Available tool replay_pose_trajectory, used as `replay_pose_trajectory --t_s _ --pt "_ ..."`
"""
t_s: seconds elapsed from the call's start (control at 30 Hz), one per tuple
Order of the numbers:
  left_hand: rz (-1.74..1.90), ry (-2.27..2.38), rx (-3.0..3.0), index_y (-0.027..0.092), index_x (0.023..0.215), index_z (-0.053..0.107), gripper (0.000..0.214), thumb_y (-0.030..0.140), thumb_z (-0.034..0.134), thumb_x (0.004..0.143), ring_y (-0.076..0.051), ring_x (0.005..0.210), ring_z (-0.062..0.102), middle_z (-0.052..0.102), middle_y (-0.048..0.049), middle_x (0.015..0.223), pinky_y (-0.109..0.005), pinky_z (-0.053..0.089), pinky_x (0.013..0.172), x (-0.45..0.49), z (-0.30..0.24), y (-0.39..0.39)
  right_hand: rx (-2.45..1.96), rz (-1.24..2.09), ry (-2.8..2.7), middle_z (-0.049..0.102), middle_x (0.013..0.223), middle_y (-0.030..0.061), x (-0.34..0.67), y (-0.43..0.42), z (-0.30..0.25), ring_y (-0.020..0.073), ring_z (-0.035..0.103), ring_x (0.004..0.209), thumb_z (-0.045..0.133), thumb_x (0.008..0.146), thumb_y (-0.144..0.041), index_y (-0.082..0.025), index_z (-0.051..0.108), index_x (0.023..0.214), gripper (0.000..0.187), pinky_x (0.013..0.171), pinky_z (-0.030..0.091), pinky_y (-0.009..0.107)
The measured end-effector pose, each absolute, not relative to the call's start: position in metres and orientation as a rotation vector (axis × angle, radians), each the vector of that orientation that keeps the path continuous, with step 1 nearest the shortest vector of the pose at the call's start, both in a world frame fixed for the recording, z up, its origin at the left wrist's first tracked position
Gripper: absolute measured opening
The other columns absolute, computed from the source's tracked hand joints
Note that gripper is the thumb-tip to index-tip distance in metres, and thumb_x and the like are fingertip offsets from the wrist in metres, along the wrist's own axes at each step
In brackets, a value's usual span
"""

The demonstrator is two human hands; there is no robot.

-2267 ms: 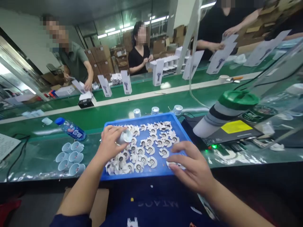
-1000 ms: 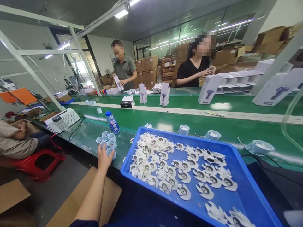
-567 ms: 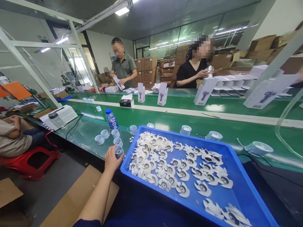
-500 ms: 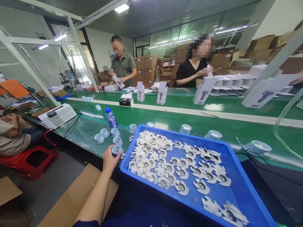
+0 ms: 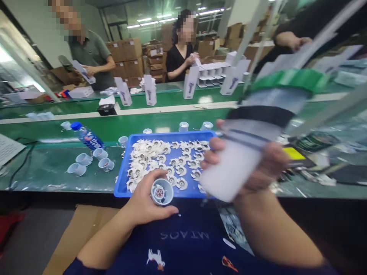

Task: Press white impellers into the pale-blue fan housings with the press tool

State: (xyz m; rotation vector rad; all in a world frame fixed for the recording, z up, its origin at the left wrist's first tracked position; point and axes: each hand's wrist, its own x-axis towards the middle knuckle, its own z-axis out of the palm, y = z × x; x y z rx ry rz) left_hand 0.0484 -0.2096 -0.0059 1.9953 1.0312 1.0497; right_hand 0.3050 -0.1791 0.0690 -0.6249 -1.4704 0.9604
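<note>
My left hand [image 5: 142,208] is shut around a small white plastic cup [image 5: 162,192] just in front of the tray, with its open end facing up and a small part visible inside. My right hand [image 5: 246,162] grips a large, blurred drinking tumbler [image 5: 237,156] with a green lid, raised close to the camera. Behind them, a blue plastic tray [image 5: 169,137] holds a heap of white fan-shaped impellers [image 5: 160,164]. The tumbler hides the tray's right corner.
Several white cups [image 5: 91,160] and a water bottle [image 5: 87,136] stand on the green bench left of the tray. A conveyor runs beyond it, with white product boxes [image 5: 150,95] standing on it. Co-workers [image 5: 88,57] handle boxes across the line.
My view swung left, then returned to the bench. My left hand has picked up a white cup, and my right hand has left the tray and raised the green-lidded tumbler.
</note>
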Motion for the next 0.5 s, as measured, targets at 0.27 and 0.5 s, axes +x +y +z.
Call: replay_pose_trajectory --t_s 0.27,0.5 --pt "1.141 0.868 2.302 0.02 0.096 0.058 0.031 0.024 0.078 0.072 -0.016 0.079 0.064 0.066 -0.0012 0.093 -0.026 0.054 0.071 0.097 0.02 -0.211 -0.206 1.511 -1.145 0.058 0.084 0.0059 0.251 -0.178 0.073 0.0172 0.059 0.071 0.081 0.07 -0.061 -0.018 0.065 0.091 0.05 0.058 0.053 0.028" --pt "1.096 0.853 2.282 0.021 0.094 0.054 0.033 0.018 0.075 0.069 -0.015 0.084 0.062 0.064 0.0005 0.095 -0.024 0.052 0.073 0.1 0.017 -0.213 -0.184 1.504 -1.143 0.061 0.089 0.0063 0.262 -0.185 0.067 0.017 0.062 0.073 0.083 0.071 -0.053 -0.017 0.067 0.092 0.045 0.063 0.055 0.03"
